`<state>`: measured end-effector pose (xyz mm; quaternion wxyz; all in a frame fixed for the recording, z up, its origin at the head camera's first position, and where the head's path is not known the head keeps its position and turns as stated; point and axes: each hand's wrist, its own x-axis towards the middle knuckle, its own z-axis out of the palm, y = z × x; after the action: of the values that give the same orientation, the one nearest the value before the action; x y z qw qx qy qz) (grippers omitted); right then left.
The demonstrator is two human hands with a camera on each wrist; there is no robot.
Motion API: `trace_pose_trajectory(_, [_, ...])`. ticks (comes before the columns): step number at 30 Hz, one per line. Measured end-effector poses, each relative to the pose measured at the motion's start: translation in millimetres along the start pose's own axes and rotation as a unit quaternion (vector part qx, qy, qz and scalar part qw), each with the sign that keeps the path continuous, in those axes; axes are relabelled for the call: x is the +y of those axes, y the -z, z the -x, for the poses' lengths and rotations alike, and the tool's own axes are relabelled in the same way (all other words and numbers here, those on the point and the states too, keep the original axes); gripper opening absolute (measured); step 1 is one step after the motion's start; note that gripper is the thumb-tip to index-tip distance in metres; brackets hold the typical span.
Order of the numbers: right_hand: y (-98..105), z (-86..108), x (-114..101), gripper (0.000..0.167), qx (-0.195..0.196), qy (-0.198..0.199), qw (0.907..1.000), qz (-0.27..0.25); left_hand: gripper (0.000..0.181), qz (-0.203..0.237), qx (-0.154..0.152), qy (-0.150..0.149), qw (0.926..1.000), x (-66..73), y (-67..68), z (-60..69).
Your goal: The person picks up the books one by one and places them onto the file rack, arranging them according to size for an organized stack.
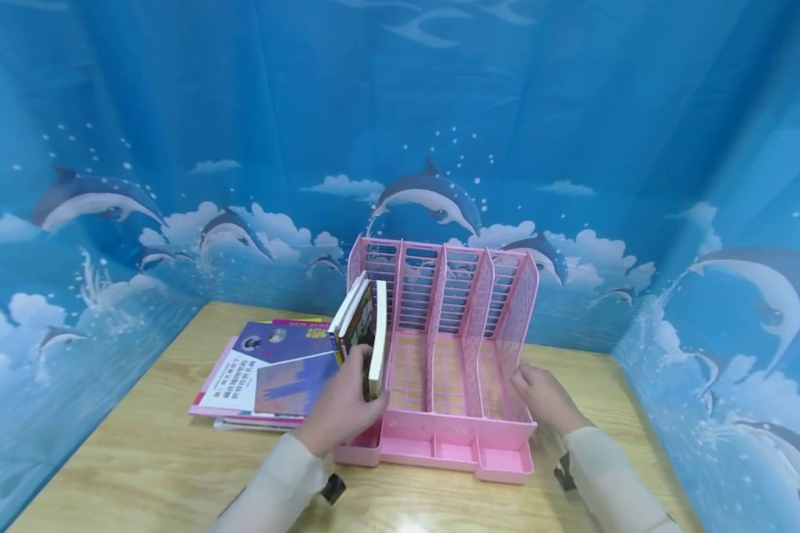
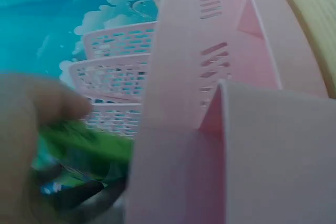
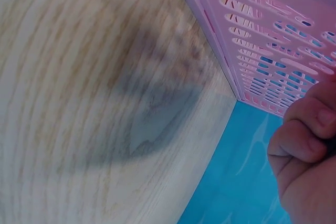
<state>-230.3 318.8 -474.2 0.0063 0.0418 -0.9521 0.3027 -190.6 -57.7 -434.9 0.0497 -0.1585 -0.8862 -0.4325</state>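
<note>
A pink desktop file rack (image 1: 456, 428) with several upright slots stands on the table. My left hand (image 1: 347, 403) grips a few books (image 1: 363, 318) standing upright in its leftmost slot, tilted slightly. In the left wrist view, a green cover (image 2: 94, 148), blurred, lies between the thumb and fingers of the left hand (image 2: 26, 129). My right hand (image 1: 547, 396), fingers curled, holds the front edge of the rack's right side panel. The right wrist view shows this hand (image 3: 307, 150) against the perforated panel (image 3: 283, 40); its exact grip is partly out of frame.
Left of the rack lies a stack of books and magazines (image 1: 240, 385), with a purple cover (image 1: 293, 342) near the top. Small trays (image 1: 453, 450) line the rack's front. A blue dolphin-print curtain (image 1: 400, 111) encloses the wooden table (image 1: 140, 437) at the back and sides.
</note>
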Motion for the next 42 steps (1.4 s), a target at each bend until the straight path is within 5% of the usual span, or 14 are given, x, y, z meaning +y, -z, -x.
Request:
trace_pose_trajectory(6, [1.1,1.3,-0.7,0.032,0.000,-0.014,0.9999,-0.010,0.059,-0.113,0.053,-0.026,0.9919,8.9,7.6,0.0])
trace_pose_trajectory(9, [0.5,1.6,-1.0,0.032,0.000,-0.021,0.9996,-0.017,0.070,-0.129,0.042,-0.010,0.9907,13.2,11.8,-2.2])
trace_pose_trajectory(13, [-1.1,2.3,-0.5,0.033,-0.009,-0.031,0.9989,-0.035,0.052,-0.134,0.000,0.019,0.9908,15.3,15.6,-5.7])
trace_pose_trajectory(17, [-2.2,2.8,1.1,0.034,-0.011,-0.032,0.9984,-0.046,0.029,-0.125,-0.002,0.033,0.9915,11.7,15.0,-9.7])
trace_pose_trajectory(24, [-0.7,1.6,1.5,0.034,-0.004,-0.023,0.9993,-0.031,0.040,-0.086,0.072,0.034,0.9931,-3.8,10.4,-20.5])
trace_pose_trajectory(29, [-0.2,2.1,0.1,0.034,-0.005,-0.026,0.9992,-0.030,0.058,-0.052,0.057,0.015,0.9969,-13.2,3.5,-22.1])
trace_pose_trajectory(35, [0.5,3.0,-1.3,0.033,-0.004,-0.023,0.9991,-0.034,0.023,-0.043,0.043,-0.025,0.9979,-21.1,-1.1,-17.9])
trace_pose_trajectory(39, [0.4,2.6,-1.6,0.034,-0.001,-0.022,0.9994,-0.027,0.021,-0.043,0.016,-0.043,0.9980,-27.4,1.6,-18.2])
trace_pose_trajectory(42, [-0.3,2.6,-1.2,0.035,-0.005,-0.021,0.9995,-0.024,0.021,0.010,-0.005,-0.041,0.9991,-35.3,4.3,-19.2])
